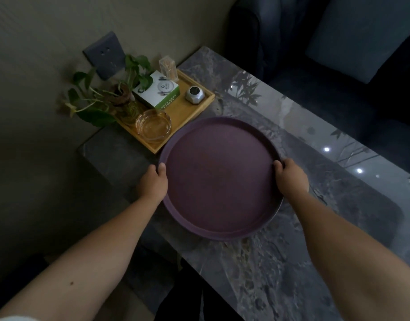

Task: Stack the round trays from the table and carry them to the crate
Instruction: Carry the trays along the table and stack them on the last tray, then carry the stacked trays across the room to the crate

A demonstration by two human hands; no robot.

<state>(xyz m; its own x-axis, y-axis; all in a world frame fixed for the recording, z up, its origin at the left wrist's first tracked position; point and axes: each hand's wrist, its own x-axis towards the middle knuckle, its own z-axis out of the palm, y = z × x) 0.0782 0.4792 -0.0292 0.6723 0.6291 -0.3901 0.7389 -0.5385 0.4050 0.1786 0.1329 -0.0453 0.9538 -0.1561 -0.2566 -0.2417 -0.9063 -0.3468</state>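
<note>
Right now the biggest thing under you is the marble-patterned table [303, 228], glossy enough to mirror ceiling lights and leaf shapes, running from the wall at the upper left down to the lower right. Beyond its far edge sits a dark sofa [315, 42] with a lighter cushion [361, 35] leaning on it.

Next in size is the round purple tray [219, 177], which you hold over the near-left part of the table, its far rim just beside the corner of the wooden tray [187, 110]. You cannot tell whether its underside touches the tabletop. A paler edge shows under its lower right rim, but whether that is a second tray beneath cannot be made out.

Your left hand [153, 184] grips the tray's left rim, thumb hooked over the lip onto the inner face, the other fingers hidden below. Your right hand [290, 177] clamps the right rim the same way, thumb on top, fingers curled under and out of sight.

On the wooden tray stand a leafy plant [106, 96] in a glass vessel, a white and green box [156, 91], a glass ashtray [153, 125], a clear toothpick holder [168, 67] and a small silver gadget [194, 93]. A grey wall socket [105, 54] sits behind the plant.
</note>
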